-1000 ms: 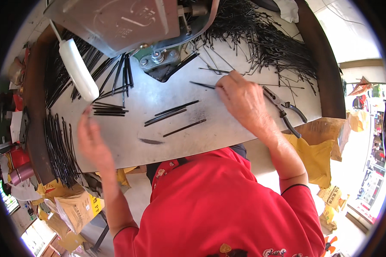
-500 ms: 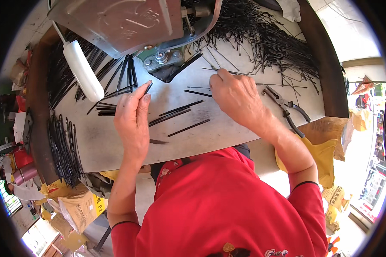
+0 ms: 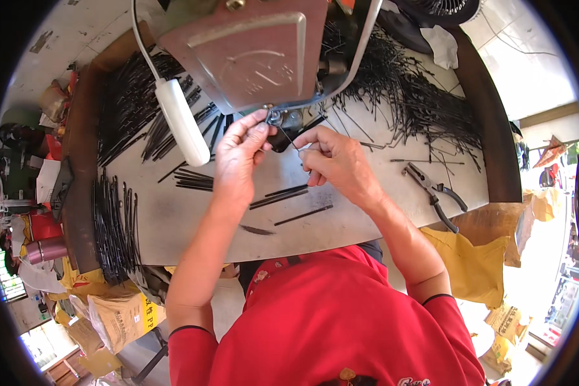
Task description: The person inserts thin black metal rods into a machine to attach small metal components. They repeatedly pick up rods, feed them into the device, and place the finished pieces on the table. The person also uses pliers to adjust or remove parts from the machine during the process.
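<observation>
Under the head of the red-brown machine [image 3: 251, 55], my hands are close together. My left hand [image 3: 241, 151] is closed, thumb and forefinger pinching a small dark piece that the fingertips mostly cover. From there a thin dark rod [image 3: 288, 137] slants down to my right hand [image 3: 338, 164], whose thumb and forefinger pinch its lower end. Whether the rod enters the piece cannot be made out. Just behind the fingers sits the machine's bolted metal fitting [image 3: 292, 119]. Several black strips [image 3: 280, 196] lie on the metal tabletop [image 3: 186, 222] below my hands.
Thin hooked rods [image 3: 424, 106] are heaped at the far right, with pliers [image 3: 431, 193] nearer me. Bundles of black strips [image 3: 117, 225] lie at the left. A white lamp-like tube [image 3: 182, 122] hangs beside the machine. Raised brown edging [image 3: 489, 122] borders the table.
Both hands have come together under the machine head, the left moving right and up, the right moving left with a rod. The whole view has shifted slightly.
</observation>
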The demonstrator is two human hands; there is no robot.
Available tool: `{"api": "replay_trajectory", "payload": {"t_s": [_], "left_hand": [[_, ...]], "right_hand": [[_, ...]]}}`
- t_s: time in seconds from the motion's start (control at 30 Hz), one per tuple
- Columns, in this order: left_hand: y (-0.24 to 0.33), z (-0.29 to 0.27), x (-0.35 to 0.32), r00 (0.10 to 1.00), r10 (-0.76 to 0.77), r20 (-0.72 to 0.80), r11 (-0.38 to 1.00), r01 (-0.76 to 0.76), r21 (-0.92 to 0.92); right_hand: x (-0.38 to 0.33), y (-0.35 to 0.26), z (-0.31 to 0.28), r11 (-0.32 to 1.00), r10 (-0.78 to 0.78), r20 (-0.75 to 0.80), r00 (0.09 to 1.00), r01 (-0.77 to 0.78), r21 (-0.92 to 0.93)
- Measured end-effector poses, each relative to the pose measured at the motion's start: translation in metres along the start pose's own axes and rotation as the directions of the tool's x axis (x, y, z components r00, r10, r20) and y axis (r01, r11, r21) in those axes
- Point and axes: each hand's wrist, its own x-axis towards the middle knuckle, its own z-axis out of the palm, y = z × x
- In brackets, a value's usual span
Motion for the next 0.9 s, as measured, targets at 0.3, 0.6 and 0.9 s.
{"api": "replay_trajectory", "payload": {"t_s": [0.3,0.6,0.9], "left_hand": [[-0.007,-0.002,0.002,0.999,-0.021,0.032,0.983,0.026,-0.181],[-0.005,-0.006,-0.001,0.997,-0.042,0.061,0.983,0.052,-0.175],[0.006,-0.002,-0.030,0.985,-0.100,0.142,0.992,0.087,0.090]], "right_hand": [[0.012,0.005,0.021,0.775,-0.483,-0.140,0.864,0.348,-0.528],[0.011,0.013,0.023,0.569,-0.663,-0.112,0.741,0.400,-0.718],[0.003,0.006,0.019,0.551,-0.642,0.003,0.766,0.465,-0.693]]}}
